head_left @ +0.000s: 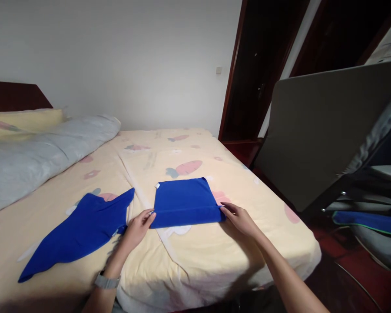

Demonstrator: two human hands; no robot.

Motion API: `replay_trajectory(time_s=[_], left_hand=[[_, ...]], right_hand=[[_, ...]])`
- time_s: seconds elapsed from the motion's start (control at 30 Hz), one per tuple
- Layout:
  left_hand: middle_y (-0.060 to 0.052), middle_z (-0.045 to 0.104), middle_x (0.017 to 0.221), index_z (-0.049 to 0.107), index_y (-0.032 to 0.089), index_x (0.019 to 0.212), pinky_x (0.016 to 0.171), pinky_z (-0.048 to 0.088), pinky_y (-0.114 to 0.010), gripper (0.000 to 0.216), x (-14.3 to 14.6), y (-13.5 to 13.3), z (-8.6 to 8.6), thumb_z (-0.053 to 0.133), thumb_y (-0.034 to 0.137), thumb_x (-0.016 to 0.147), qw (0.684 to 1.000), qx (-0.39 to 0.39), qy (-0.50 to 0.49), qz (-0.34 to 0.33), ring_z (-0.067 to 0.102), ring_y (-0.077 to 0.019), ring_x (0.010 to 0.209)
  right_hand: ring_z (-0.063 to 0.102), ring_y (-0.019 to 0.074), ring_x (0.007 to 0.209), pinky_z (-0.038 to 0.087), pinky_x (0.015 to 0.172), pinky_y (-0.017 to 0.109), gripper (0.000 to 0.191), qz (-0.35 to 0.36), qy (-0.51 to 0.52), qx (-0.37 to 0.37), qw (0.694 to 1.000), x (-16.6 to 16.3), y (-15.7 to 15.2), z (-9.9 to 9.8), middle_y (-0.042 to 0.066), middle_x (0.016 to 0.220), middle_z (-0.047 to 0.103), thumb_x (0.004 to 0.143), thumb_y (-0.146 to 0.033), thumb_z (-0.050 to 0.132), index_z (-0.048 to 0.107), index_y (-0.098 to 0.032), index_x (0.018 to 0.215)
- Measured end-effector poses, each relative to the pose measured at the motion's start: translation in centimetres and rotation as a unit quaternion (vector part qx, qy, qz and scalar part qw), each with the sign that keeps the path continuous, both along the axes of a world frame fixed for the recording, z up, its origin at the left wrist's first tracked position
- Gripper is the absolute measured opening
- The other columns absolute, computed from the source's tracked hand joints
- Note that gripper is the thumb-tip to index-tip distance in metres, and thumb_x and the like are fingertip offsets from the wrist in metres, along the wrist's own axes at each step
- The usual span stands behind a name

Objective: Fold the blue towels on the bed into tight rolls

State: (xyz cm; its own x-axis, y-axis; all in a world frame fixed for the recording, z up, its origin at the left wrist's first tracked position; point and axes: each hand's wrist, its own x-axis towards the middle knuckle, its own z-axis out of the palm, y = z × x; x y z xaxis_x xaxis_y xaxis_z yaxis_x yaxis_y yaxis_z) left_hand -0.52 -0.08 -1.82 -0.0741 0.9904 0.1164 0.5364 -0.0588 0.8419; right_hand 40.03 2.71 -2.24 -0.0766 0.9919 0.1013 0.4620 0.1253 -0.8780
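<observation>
A blue cloth (182,195) lies flat on the bed, its near edge turned over into a band and a small white tag at its far left corner. My left hand (139,227) pinches the left end of that folded band between thumb and fingers. At the opposite end, my right hand (240,218) has its thumb and fingers closed on the cloth's right edge. A second blue cloth (81,232), spread unevenly with a pointed end, rests to the left, partly behind my left wrist.
The bed (143,274) has a pale yellow sheet with carrot prints. A rolled grey quilt (48,150) and a yellow pillow (35,116) lie at the left. Beyond the bed's right edge stands a large dark grey panel (319,126), near a dark door (263,65).
</observation>
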Motion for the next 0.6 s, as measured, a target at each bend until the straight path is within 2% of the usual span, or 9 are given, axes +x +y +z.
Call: replay_trajectory(time_s=[0.07,0.13,0.23,0.43,0.6], left_hand=[[-0.008,0.078,0.089,0.072,0.016,0.109,0.069,0.056,-0.027,0.058,-0.2,0.8,-0.4,0.063,0.065,0.080,0.998,-0.022,-0.040,0.038,0.073,-0.0233,0.082],[-0.006,0.074,0.070,0.074,0.014,0.098,0.056,0.052,-0.027,0.057,-0.2,1.1,-0.8,0.066,0.066,0.075,0.996,-0.047,-0.050,0.048,0.070,-0.0218,0.066],[-0.001,0.065,0.053,0.073,0.013,0.089,0.048,0.048,-0.026,0.057,0.1,1.1,-1.0,0.071,0.067,0.069,0.994,-0.073,-0.067,0.048,0.065,-0.0197,0.052],[-0.005,0.072,0.065,0.070,0.015,0.085,0.052,0.051,-0.027,0.057,0.2,1.1,-0.9,0.075,0.067,0.061,0.991,-0.084,-0.084,0.057,0.070,-0.0219,0.061],[-0.002,0.070,0.065,0.069,0.018,0.077,0.055,0.050,-0.026,0.053,0.2,1.0,-0.6,0.074,0.068,0.063,0.992,-0.069,-0.087,0.053,0.068,-0.0199,0.062]], right_hand=[[0.073,0.0284,0.099,0.059,0.089,0.039,0.047,-0.035,0.032,-0.032,0.998,0.0,1.1,-0.8,0.012,0.116,0.075,0.093,-0.048,0.060,0.071,-0.015,0.124],[0.075,0.0273,0.094,0.061,0.084,0.037,0.043,-0.049,0.053,-0.059,0.996,0.1,1.8,-1.5,0.011,0.112,0.077,0.090,-0.046,0.063,0.073,-0.016,0.119],[0.074,0.0272,0.099,0.060,0.084,0.036,0.037,-0.056,0.062,-0.065,0.994,0.0,2.3,-2.2,0.010,0.109,0.077,0.087,-0.042,0.066,0.076,-0.016,0.110],[0.074,0.0239,0.082,0.061,0.073,0.032,0.036,-0.043,0.106,-0.095,0.989,-0.6,2.7,-2.6,0.007,0.086,0.079,0.084,-0.042,0.066,0.078,-0.012,0.101],[0.074,0.0237,0.093,0.062,0.079,0.032,0.035,-0.034,0.161,-0.098,0.981,-1.1,2.5,-2.2,0.008,0.097,0.078,0.085,-0.042,0.064,0.075,-0.015,0.104]])
